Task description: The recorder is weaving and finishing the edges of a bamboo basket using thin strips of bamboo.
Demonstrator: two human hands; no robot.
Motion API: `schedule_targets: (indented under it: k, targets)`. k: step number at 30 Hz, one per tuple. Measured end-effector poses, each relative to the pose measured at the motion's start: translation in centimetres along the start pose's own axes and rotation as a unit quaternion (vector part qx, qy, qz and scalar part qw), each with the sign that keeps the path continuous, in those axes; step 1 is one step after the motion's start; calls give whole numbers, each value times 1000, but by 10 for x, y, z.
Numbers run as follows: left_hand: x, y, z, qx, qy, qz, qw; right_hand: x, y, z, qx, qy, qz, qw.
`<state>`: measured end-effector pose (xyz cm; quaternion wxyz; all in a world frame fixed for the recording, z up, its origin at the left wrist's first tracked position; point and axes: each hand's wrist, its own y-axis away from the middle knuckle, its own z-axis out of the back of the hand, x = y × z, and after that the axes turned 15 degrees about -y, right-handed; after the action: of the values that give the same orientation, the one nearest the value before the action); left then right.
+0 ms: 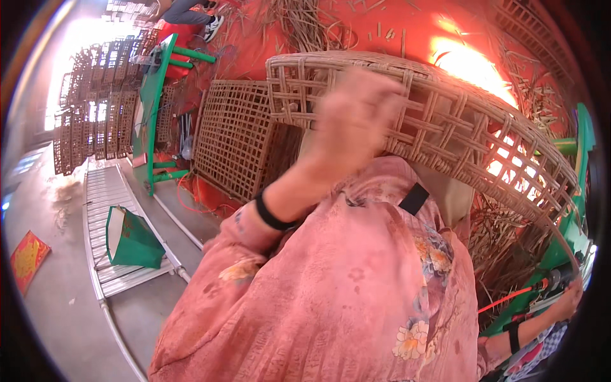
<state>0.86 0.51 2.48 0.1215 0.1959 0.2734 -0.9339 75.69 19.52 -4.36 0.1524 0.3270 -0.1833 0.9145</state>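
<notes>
A long woven cane lattice panel [445, 127] curves across my lap, with a thick wrapped rim. My left hand [363, 114], smeared by motion, is over the panel's left part; its fingers are too blurred to read. At the far right, low down, is my right hand [566, 300], with its fingers closed. A thin cane strand [562, 240] runs from the panel's right end down to those fingers. Both wrists wear black bands.
A square-mesh cane panel [229, 137] leans close on the left. Beyond it are a green bench [153, 108], stacked lattice pieces [95, 102], a metal ladder [105, 216] and a green bag [133, 239]. Loose strips [309, 25] litter the red floor. Green framework [563, 245] stands right.
</notes>
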Motion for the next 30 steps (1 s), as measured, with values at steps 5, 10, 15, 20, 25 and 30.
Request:
schedule_targets:
  k: [5, 10, 15, 20, 25, 30]
  targets:
    - [102, 40, 75, 18, -61, 154, 986, 99, 51, -31, -107, 32, 31, 993]
    - [147, 86, 65, 71, -188, 16, 979, 285, 185, -114, 11, -219, 193, 956]
    - [173, 91, 36, -23, -224, -59, 973, 446, 336, -204, 344, -267, 478, 763]
    - [192, 59, 34, -60, -186, -114, 974, 526, 408, -276, 395, -198, 608, 660]
    - [198, 16, 24, -148, -168, -162, 961, 559, 412, -338, 285, -133, 645, 697]
    - [202, -32, 12, -155, -57, -114, 980, 569, 387, -366, 200, -203, 632, 721]
